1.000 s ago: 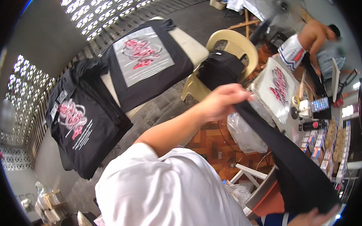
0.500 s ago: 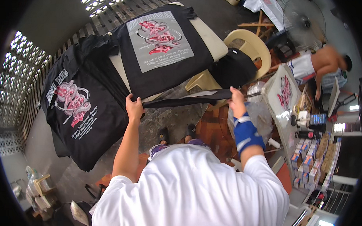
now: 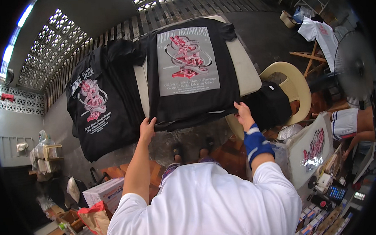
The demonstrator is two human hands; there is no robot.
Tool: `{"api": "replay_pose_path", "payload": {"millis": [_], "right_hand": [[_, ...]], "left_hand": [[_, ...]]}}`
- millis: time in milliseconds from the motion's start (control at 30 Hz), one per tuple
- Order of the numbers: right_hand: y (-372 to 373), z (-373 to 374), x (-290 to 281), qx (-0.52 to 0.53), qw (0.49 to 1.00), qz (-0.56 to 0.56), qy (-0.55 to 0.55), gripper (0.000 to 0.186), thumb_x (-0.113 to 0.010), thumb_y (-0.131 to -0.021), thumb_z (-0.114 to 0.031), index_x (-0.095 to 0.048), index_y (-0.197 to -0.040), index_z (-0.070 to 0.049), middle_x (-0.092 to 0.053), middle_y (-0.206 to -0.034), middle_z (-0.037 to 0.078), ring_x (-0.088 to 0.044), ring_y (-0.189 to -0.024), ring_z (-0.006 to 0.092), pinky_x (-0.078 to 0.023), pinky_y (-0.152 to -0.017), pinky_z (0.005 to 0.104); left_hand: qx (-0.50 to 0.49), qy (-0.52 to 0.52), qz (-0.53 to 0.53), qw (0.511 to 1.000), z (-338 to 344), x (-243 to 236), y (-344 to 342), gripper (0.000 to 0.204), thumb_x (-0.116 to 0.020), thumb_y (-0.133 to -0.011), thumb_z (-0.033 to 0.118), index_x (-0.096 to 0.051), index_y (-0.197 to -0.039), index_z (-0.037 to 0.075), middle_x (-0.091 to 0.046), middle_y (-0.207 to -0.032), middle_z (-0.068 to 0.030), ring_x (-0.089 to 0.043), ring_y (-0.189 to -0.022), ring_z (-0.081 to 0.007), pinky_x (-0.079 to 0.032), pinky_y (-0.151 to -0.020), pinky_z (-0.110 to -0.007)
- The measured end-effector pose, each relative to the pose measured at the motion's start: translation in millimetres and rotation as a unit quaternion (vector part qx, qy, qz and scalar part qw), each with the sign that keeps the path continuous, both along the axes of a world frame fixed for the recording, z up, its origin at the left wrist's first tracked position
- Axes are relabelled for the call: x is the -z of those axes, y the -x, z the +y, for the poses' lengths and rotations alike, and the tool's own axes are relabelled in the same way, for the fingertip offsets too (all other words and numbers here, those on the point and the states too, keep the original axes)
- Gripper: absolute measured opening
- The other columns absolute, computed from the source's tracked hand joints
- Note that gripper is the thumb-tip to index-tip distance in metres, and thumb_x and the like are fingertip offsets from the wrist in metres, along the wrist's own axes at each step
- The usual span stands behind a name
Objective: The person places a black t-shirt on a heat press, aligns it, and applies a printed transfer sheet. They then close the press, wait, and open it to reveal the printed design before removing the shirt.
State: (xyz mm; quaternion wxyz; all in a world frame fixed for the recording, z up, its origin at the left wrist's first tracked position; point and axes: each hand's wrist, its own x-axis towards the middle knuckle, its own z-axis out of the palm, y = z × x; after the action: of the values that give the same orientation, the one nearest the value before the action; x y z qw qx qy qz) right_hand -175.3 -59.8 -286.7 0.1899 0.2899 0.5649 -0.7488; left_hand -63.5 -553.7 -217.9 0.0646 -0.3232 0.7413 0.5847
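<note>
A black T-shirt (image 3: 191, 101) lies spread on a cream tabletop (image 3: 245, 68) in front of me. On it is a grey rectangular panel with a pink and red microscope graphic (image 3: 190, 59) and pale lettering. My left hand (image 3: 147, 129) pinches the near left corner of its hem. At the near right corner, my right hand (image 3: 243, 114), with a blue wrap (image 3: 258, 145) around the forearm, grips the same edge. The hem hangs slightly folded between them. Left of it, a second black T-shirt (image 3: 115, 101) with a similar print drapes over other dark cloth.
At right stand a cream plastic chair (image 3: 304, 95) holding black cloth (image 3: 271, 104), a fan (image 3: 354, 66) and a board with a pink print (image 3: 295, 167). Another person in white shorts (image 3: 344, 122) bends there. A carton (image 3: 103, 191) and paper bag (image 3: 95, 219) sit at lower left.
The held cloth edge has come up against the shirt body, closing the gap seen before. Both hands keep their grip. My view has shifted, so the surroundings sit differently.
</note>
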Motion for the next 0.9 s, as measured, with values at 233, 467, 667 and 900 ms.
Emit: {"api": "replay_pose_path", "payload": {"millis": [233, 467, 667, 900], "right_hand": [[-44, 75, -196, -0.163, 0.973, 0.164, 0.003, 0.012, -0.078, -0.092, -0.008, -0.069, -0.099, -0.009, -0.071, -0.089, 0.000, -0.063, -0.065, 0.0086, -0.047, -0.052, 0.0237], [86, 36, -409, -0.038, 0.943, 0.310, 0.118, 0.032, -0.081, -0.094, -0.014, -0.063, -0.118, -0.006, -0.071, -0.105, 0.007, -0.073, -0.087, 0.0224, -0.063, -0.072, 0.0377], [265, 30, -530, -0.003, 0.901, 0.429, 0.058, 0.023, -0.074, -0.099, -0.014, -0.069, -0.120, -0.009, -0.072, -0.105, 0.007, -0.073, -0.079, 0.0281, -0.065, -0.071, 0.0438], [138, 81, -606, -0.061, 0.775, 0.611, 0.147, 0.019, -0.076, -0.100, -0.018, -0.070, -0.114, -0.006, -0.076, -0.108, 0.011, -0.076, -0.093, 0.0235, -0.065, -0.083, 0.0362]], "left_hand": [[-0.065, -0.334, 0.198, 0.919, 19, -131, -102, 0.023, -0.069, -0.106, 0.028, -0.067, -0.115, 0.007, -0.071, -0.099, 0.0004, -0.069, -0.084, -0.0102, -0.059, -0.068, -0.030], [-0.059, -0.278, 0.398, 0.872, 13, -324, 52, 0.023, -0.057, -0.111, 0.023, -0.069, -0.120, 0.005, -0.076, -0.104, -0.0069, -0.076, -0.084, -0.0213, -0.063, -0.075, -0.032], [-0.172, -0.141, 0.626, 0.748, 15, -464, 185, 0.032, -0.069, -0.106, 0.027, -0.066, -0.124, 0.001, -0.068, -0.111, -0.0077, -0.066, -0.098, -0.0215, -0.057, -0.090, -0.039], [0.044, -0.258, 0.725, 0.637, -8, -477, 101, 0.028, -0.062, -0.108, 0.018, -0.064, -0.123, -0.004, -0.070, -0.126, -0.0188, -0.066, -0.123, -0.0310, -0.056, -0.104, -0.046]]}}
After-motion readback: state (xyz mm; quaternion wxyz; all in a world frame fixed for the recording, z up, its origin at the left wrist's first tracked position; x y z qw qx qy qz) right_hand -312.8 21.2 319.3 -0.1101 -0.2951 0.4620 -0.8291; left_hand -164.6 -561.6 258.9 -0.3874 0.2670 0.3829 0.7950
